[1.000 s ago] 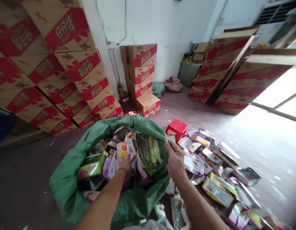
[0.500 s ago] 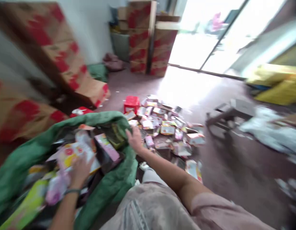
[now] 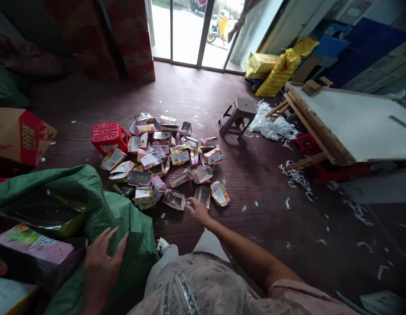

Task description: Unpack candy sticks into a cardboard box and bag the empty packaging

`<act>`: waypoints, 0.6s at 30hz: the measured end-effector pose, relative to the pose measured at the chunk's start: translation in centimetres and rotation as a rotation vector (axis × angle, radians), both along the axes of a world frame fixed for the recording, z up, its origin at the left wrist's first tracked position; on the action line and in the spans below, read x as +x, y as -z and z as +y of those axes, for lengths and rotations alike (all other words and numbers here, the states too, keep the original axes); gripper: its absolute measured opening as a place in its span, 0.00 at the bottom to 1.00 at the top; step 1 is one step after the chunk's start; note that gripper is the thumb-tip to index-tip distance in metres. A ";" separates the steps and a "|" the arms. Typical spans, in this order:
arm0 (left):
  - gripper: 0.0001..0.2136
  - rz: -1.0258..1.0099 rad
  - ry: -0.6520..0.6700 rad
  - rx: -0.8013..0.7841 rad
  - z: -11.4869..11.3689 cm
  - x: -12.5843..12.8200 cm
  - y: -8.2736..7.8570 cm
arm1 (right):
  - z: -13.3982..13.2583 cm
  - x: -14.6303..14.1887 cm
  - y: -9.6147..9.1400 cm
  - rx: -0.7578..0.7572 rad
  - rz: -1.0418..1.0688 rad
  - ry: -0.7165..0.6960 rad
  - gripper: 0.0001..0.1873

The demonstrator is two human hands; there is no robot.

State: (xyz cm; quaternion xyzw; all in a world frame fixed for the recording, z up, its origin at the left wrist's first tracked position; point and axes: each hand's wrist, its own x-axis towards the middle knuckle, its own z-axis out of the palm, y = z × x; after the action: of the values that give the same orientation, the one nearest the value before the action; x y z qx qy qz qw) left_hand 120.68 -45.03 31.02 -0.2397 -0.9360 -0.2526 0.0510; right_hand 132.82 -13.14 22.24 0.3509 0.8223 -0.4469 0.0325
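My right hand (image 3: 198, 211) reaches down to the floor with its fingers closed at the right edge of an open packaging box (image 3: 174, 199), a small printed carton with a dark inside. Behind that box lies a loose heap of similar cartons, pink, white and yellow, such as a white-faced carton (image 3: 152, 158). My left hand (image 3: 103, 262) is open, fingers spread, over the rim of a green woven sack (image 3: 131, 218). Inside the sack, left of that hand, is a pink printed box (image 3: 35, 245) among other cartons.
A red stool (image 3: 107, 132) stands behind the heap at left, a grey stool (image 3: 240, 109) at right. Further right is a white-topped table (image 3: 357, 118) with paper scraps beneath. Yellow sacks (image 3: 277, 72) lean near the glass door (image 3: 186, 35). Cardboard cartons (image 3: 19, 135) stand at left.
The view has turned right. My right hand has left the sack's rim and gone to a box on the floor. My left hand has come off the cartons in the sack.
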 end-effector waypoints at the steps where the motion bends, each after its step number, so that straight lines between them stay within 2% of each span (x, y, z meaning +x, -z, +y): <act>1: 0.23 -0.014 0.035 -0.031 2.3 0.2 1.2 | 2.4 1.6 0.5 0.008 -0.028 0.036 0.16; 5: 0.27 -0.176 0.102 -0.263 10.9 0.4 7.5 | 13.7 9.0 3.4 0.053 -0.197 0.188 0.18; 9: 0.28 -0.308 0.106 -0.542 21.2 0.6 14.1 | 26.3 16.0 8.3 0.070 -0.380 0.296 0.21; 12: 0.29 -0.370 0.122 -0.729 29.7 0.2 18.7 | 34.7 19.7 13.3 0.069 -0.481 0.343 0.26; 14: 0.28 -0.391 0.136 -0.829 34.7 -0.6 22.0 | 39.4 21.3 17.1 0.078 -0.548 0.343 0.28; 18: 0.26 -0.388 0.117 -0.931 42.6 -4.2 29.7 | 46.3 22.1 25.6 0.121 -0.685 0.120 0.34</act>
State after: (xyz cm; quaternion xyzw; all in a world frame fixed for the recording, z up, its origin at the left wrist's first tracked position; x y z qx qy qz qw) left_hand 116.46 -2.44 1.36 -0.2375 -0.9266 0.1492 -0.2504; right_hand 154.95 33.14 -3.40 0.5293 0.7666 -0.2547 0.2595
